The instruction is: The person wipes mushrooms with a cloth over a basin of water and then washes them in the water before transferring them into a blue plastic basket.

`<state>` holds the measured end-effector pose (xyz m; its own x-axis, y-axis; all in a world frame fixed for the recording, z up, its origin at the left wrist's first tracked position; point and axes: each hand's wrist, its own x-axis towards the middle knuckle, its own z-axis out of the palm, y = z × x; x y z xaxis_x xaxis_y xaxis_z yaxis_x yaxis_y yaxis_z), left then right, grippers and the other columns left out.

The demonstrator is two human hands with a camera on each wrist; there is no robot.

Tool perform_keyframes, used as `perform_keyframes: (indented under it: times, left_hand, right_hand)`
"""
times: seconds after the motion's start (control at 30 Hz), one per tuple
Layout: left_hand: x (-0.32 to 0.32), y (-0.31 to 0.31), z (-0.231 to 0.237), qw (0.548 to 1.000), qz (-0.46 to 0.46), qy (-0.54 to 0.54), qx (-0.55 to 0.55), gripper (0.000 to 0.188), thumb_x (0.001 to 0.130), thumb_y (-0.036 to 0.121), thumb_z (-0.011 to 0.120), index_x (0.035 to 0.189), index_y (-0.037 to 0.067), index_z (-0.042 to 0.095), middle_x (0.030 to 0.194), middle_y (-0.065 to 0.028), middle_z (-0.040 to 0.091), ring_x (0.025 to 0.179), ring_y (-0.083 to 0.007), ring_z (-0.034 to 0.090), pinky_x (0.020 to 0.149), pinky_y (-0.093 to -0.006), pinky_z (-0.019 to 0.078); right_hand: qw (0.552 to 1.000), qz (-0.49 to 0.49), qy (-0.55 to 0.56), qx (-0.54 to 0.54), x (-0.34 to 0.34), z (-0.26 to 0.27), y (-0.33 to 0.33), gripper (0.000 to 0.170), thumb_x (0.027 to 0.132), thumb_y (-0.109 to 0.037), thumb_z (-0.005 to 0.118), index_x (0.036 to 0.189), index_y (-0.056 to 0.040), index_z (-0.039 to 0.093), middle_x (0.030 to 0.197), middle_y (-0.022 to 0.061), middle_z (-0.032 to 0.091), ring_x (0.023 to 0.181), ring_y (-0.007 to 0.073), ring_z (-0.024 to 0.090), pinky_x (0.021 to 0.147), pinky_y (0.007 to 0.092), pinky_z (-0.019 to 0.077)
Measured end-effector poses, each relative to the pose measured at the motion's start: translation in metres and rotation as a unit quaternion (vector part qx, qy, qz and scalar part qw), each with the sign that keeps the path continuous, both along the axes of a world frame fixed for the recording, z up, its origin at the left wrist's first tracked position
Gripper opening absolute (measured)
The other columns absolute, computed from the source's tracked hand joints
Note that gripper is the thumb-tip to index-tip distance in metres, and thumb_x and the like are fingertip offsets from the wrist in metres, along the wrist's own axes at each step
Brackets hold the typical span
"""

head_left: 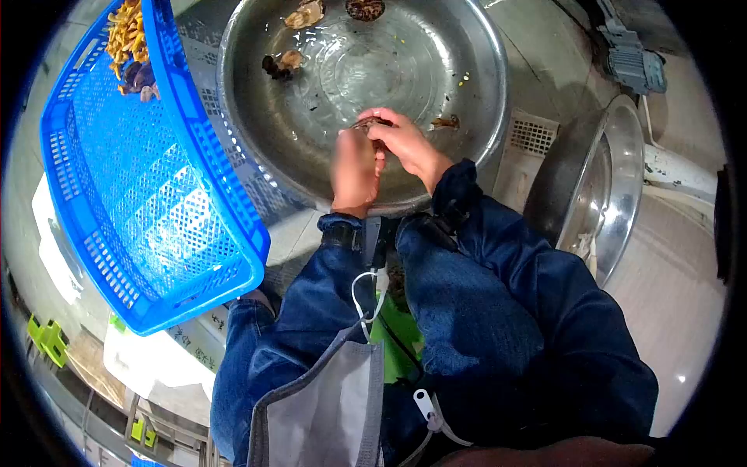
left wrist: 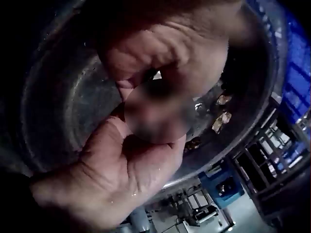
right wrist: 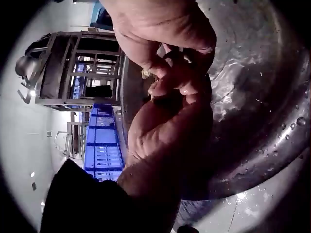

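Observation:
Over the near part of a metal basin (head_left: 257, 148), my two hands meet around a small brown mushroom (head_left: 372, 123). My left hand (head_left: 356, 175) grips it from the left, its back partly blurred in the head view. From the right, my right hand (head_left: 410, 146) curls its fingers over the top of it. In the right wrist view the fingertips press close together, and most of the mushroom is hidden between them. Water lies in the basin, with a pale mushroom (head_left: 305, 14), a dark speckled mushroom cap (head_left: 364, 8) and a dark-and-tan piece (head_left: 283, 64) in it.
A blue perforated basket (head_left: 156, 194) stands at left, with yellow mushrooms (head_left: 127, 35) and purplish ones (head_left: 140, 80) at its far end. A second metal basin (head_left: 580, 183) leans on its side at right. A brown scrap (head_left: 445, 122) lies near the basin's right wall.

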<state>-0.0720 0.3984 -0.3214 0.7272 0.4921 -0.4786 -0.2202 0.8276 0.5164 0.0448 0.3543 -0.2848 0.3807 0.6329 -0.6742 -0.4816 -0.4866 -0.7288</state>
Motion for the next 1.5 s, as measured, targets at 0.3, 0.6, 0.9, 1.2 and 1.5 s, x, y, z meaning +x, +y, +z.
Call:
perform_keyframes:
  times: [0.3, 0.6, 0.9, 1.2, 1.5]
  left_hand:
    - [0.008, 0.0, -0.006, 0.999, -0.009, -0.043, 0.022, 0.019, 0.099, 0.024, 0.046, 0.102, 0.006, 0.053, 0.084, -0.0028, 0.056, 0.068, -0.0109, 0.051, 0.06, -0.0229, 0.0438]
    - [0.002, -0.005, -0.004, 0.958, -0.111, 0.116, 0.238, 0.017, 0.098, 0.019, 0.043, 0.099, 0.005, 0.052, 0.082, -0.0041, 0.054, 0.068, -0.0122, 0.053, 0.055, -0.0226, 0.0418]
    - [0.006, -0.012, -0.035, 0.997, -0.011, 0.045, -0.056, 0.036, 0.104, 0.036, 0.035, 0.108, 0.005, 0.053, 0.09, -0.0067, 0.06, 0.068, -0.0177, 0.054, 0.058, -0.0284, 0.0456]
    - [0.016, -0.001, -0.001, 0.995, 0.0, 0.085, -0.047, 0.023, 0.092, 0.009, 0.042, 0.08, -0.001, 0.058, 0.069, -0.0043, 0.054, 0.056, -0.01, 0.047, 0.047, -0.0225, 0.0359]
    - [0.015, -0.011, -0.02, 0.996, 0.007, 0.09, 0.016, 0.023, 0.093, 0.013, 0.043, 0.083, -0.001, 0.058, 0.069, -0.0041, 0.055, 0.056, -0.0097, 0.048, 0.046, -0.0223, 0.0359]
  right_hand:
    - [0.995, -0.039, 0.087, 0.027, 0.004, 0.0, -0.004, 0.03, 0.086, -0.008, 0.059, 0.114, 0.0009, 0.057, 0.089, 0.0054, 0.061, 0.07, 0.0132, 0.058, 0.057, 0.0279, 0.0481]
    - [0.991, -0.048, 0.106, -0.058, -0.001, -0.036, -0.01, 0.025, 0.085, -0.006, 0.058, 0.109, 0.0003, 0.058, 0.074, 0.0069, 0.059, 0.049, 0.0148, 0.053, 0.041, 0.0278, 0.0428]
    - [0.989, -0.02, 0.149, 0.002, 0.009, -0.036, -0.016, 0.03, 0.086, -0.012, 0.065, 0.112, -0.0002, 0.058, 0.081, 0.0047, 0.06, 0.057, 0.013, 0.055, 0.049, 0.0271, 0.0463]
    - [0.991, -0.018, 0.122, -0.043, 0.009, -0.037, -0.016, 0.029, 0.089, -0.011, 0.062, 0.116, 0.0004, 0.057, 0.085, 0.0042, 0.06, 0.059, 0.0119, 0.054, 0.053, 0.0268, 0.0487]
    - [0.991, 0.03, 0.053, -0.117, 0.008, -0.032, -0.012, 0.031, 0.086, -0.004, 0.059, 0.116, 0.0004, 0.056, 0.084, 0.0049, 0.06, 0.058, 0.013, 0.055, 0.051, 0.0263, 0.0469]
